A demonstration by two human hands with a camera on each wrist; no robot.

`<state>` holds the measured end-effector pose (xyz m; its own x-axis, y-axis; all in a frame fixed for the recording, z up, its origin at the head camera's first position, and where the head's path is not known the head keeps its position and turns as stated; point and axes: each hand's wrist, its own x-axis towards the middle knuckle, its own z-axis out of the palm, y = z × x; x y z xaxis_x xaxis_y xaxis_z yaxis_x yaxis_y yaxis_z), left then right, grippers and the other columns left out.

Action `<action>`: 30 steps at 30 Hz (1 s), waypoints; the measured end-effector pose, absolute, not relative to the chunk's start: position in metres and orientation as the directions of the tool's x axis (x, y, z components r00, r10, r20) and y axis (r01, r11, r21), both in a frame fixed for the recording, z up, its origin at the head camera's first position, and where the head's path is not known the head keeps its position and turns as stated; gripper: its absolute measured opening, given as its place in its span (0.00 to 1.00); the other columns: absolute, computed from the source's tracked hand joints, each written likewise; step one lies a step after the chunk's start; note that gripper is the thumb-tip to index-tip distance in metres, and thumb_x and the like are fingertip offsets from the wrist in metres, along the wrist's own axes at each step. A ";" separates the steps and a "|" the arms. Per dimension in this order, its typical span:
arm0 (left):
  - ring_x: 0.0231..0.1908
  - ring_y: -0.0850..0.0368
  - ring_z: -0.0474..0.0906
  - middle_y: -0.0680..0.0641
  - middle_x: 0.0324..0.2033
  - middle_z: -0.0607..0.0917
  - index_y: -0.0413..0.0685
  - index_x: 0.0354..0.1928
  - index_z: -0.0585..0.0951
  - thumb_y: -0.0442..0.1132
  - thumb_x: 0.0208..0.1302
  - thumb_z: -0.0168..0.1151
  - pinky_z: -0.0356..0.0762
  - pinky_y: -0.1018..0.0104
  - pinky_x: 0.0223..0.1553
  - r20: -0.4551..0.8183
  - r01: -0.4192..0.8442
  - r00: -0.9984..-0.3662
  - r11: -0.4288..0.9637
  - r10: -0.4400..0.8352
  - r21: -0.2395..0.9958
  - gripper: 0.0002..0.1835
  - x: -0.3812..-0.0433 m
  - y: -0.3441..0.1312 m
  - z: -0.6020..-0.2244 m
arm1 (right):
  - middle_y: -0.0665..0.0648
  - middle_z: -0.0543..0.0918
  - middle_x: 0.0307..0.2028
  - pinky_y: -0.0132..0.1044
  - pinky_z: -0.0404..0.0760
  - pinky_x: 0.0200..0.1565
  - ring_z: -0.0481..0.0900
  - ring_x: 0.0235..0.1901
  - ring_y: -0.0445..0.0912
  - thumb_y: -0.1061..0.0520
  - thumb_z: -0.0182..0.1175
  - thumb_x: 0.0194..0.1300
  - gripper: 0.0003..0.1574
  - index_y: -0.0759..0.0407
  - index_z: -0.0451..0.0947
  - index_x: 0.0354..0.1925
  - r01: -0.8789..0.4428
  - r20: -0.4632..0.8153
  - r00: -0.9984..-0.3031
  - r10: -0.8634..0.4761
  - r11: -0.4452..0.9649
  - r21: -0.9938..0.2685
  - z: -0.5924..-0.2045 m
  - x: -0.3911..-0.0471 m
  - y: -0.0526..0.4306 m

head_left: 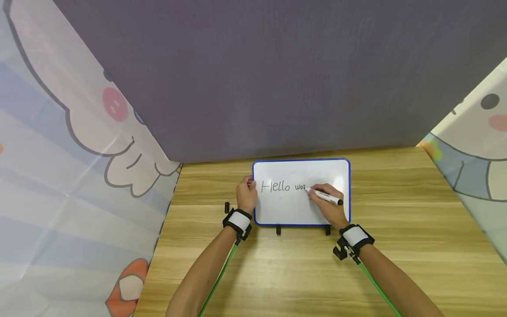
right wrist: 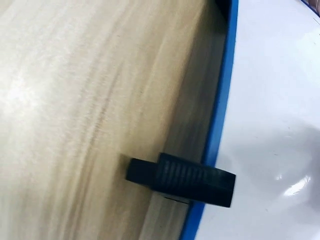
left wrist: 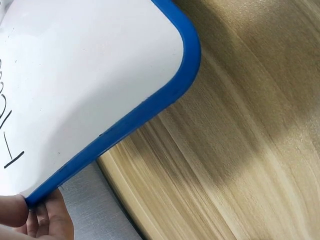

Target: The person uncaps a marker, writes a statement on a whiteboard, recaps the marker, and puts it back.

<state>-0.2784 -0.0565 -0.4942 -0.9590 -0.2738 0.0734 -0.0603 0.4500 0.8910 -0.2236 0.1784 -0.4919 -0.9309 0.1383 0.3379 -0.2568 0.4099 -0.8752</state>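
Note:
A small whiteboard (head_left: 285, 209) with a blue frame stands on black feet (head_left: 278, 229). It bears "Hello" and the start of a second word, roughly "wor", in black handwriting. My left hand (head_left: 246, 193) grips the board's left edge; in the left wrist view the thumb (left wrist: 12, 210) lies on the front and the fingers (left wrist: 57, 217) are behind. My right hand (head_left: 330, 204) holds a white marker (head_left: 325, 196) with a black end, its tip at the last written letter. In the right wrist view a black foot (right wrist: 195, 182) clips over the blue edge; the marker is out of sight there.
A small black marker cap (head_left: 227, 207) is on the wooden table (head_left: 277, 273), left of the board. Behind the table rises a grey panel (head_left: 277, 79). Cartoon-printed cloth (head_left: 51, 176) hangs at both sides. Green cables (head_left: 218, 279) run from the wrist straps.

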 end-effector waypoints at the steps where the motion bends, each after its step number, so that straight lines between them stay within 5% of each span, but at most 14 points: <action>1: 0.38 0.47 0.80 0.37 0.38 0.83 0.35 0.48 0.80 0.30 0.65 0.52 0.80 0.59 0.40 0.073 -0.062 -0.959 0.450 -0.275 0.891 0.12 -0.278 -0.057 -0.494 | 0.61 0.83 0.31 0.21 0.75 0.33 0.78 0.29 0.36 0.65 0.63 0.56 0.08 0.68 0.81 0.37 -0.263 0.343 -0.930 0.133 0.413 -0.872 -0.492 -0.223 0.178; 30: 0.38 0.48 0.80 0.39 0.39 0.83 0.37 0.49 0.79 0.32 0.66 0.53 0.80 0.60 0.39 0.045 -0.094 -0.958 0.458 -0.282 0.884 0.13 -0.277 -0.057 -0.492 | 0.58 0.81 0.32 0.24 0.78 0.30 0.81 0.26 0.35 0.63 0.63 0.57 0.11 0.69 0.81 0.39 -0.255 0.323 -0.922 0.212 0.294 -0.921 -0.494 -0.228 0.186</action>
<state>-0.2766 -0.0571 -0.4922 -0.9584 -0.2821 0.0446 -0.0938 0.4584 0.8838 -0.2278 0.1860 -0.4936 -0.9224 0.2118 0.3229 -0.2550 0.2939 -0.9212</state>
